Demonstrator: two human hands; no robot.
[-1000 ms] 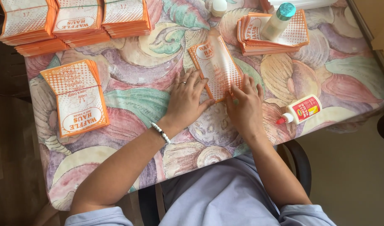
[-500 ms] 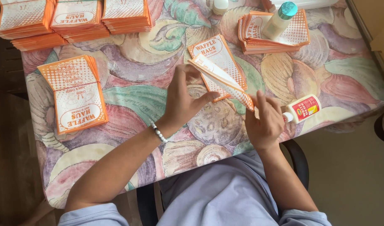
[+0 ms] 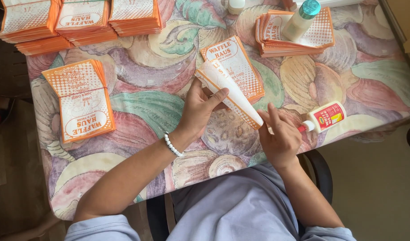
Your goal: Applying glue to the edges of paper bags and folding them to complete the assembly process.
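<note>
Midway through rolling one paper sleeve point(image 3: 229, 91) into a cone, centre of the frame: wide end up by the left hand point(image 3: 199, 107), narrow tip down by the right hand point(image 3: 278, 136). Left fingers point(image 3: 216, 97) wrapped loosely round the rolled body, thumb on the far side; right fingers pinching the tip, lightly closed. Seam looks not yet stuck down, as far as can be judged.

Under the cone, a small pile of flat sleeves point(image 3: 240, 71) waiting on the table point(image 3: 160, 93). More flat stock at left of centre point(image 3: 80, 100) and at upper right point(image 3: 298, 38). Upper left, three tall stacks point(image 3: 80, 20), orange edges showing; whether finished or raw cannot be told. Judged from that, much left to do.

Containers: a small glue bottle point(image 3: 325, 117) with red label lying on its side just right of the right hand, red nozzle pointing at it, contents hidden. A pale bottle with teal cap point(image 3: 301, 20) upright on the upper-right pile, filled with something whitish. Another white bottle point(image 3: 236, 5) at top edge, mostly cut off.
</note>
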